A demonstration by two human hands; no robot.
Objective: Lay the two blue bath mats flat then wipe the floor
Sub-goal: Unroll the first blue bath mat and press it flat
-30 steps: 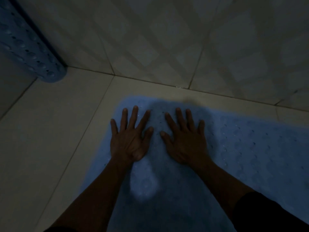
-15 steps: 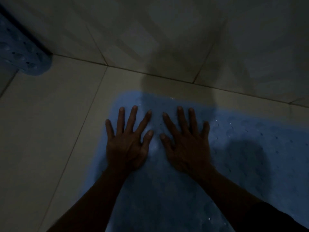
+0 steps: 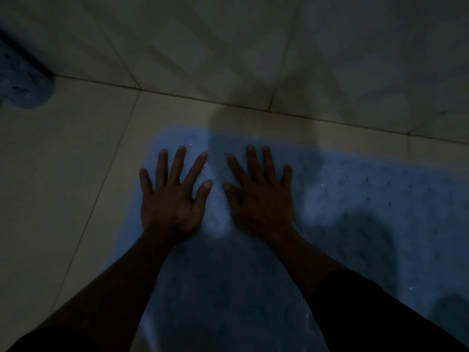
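Pressing palm-down with fingers spread, the left hand (image 3: 170, 201) and right hand (image 3: 261, 199) rest side by side, apart, on the blue bath mat (image 3: 368, 199) lying flat at centre frame; a second mat (image 3: 22, 85) sits upper left on the floor (image 3: 63, 174).

In dim light, the left hand (image 3: 170, 199) and right hand (image 3: 258, 196) press side by side, fingers spread and straight, on a dimpled blue rubber bath mat (image 3: 355, 199) lying flat on the pale tiled floor (image 3: 63, 186) near the tiled wall (image 3: 228, 47). A second blue bath mat (image 3: 22, 80), rolled or leaning, stands at the floor's far left corner.

Bare floor tile (image 3: 63, 199) open leftward; wall (image 3: 228, 47) blocks ahead; second mat (image 3: 22, 82) far-left corner.
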